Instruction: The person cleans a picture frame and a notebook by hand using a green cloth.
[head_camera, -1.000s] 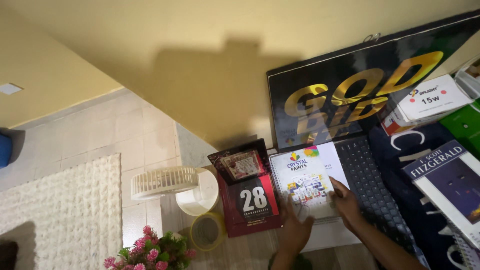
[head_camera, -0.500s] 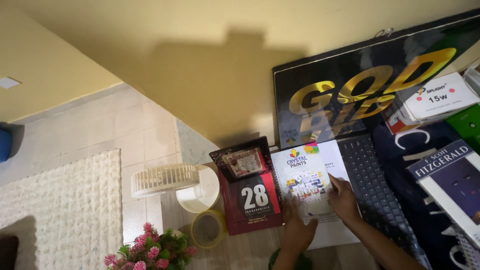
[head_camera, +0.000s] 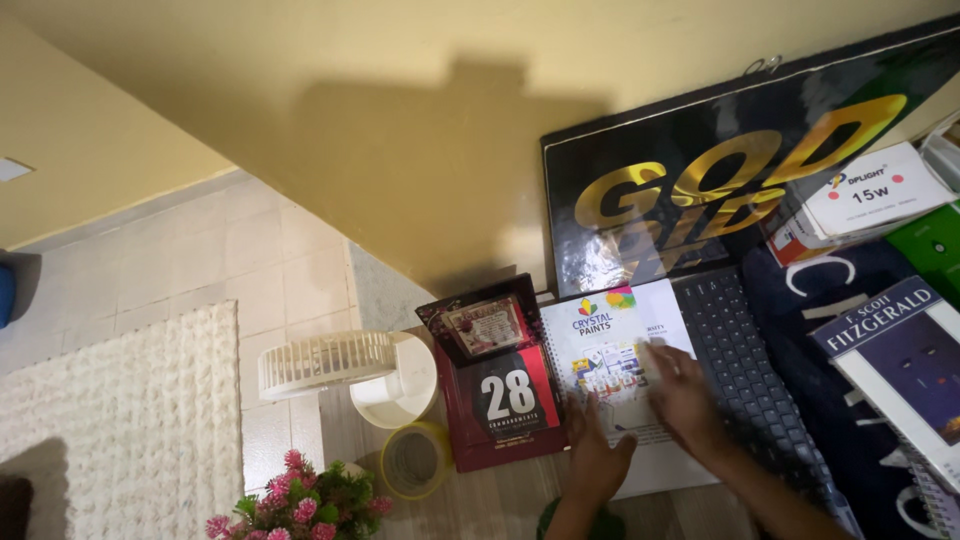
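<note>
Two hands of ours lie flat and open on the spiral-bound booklet (head_camera: 612, 365), the left hand (head_camera: 597, 455) on its lower left corner and the right hand (head_camera: 682, 395), blurred, on its right side. Just left of it we see the red desk calendar (head_camera: 500, 400), and just right the dark keyboard (head_camera: 745, 365). Behind them a black sign with gold letters (head_camera: 720, 180) leans on the yellow wall (head_camera: 400, 110).
</note>
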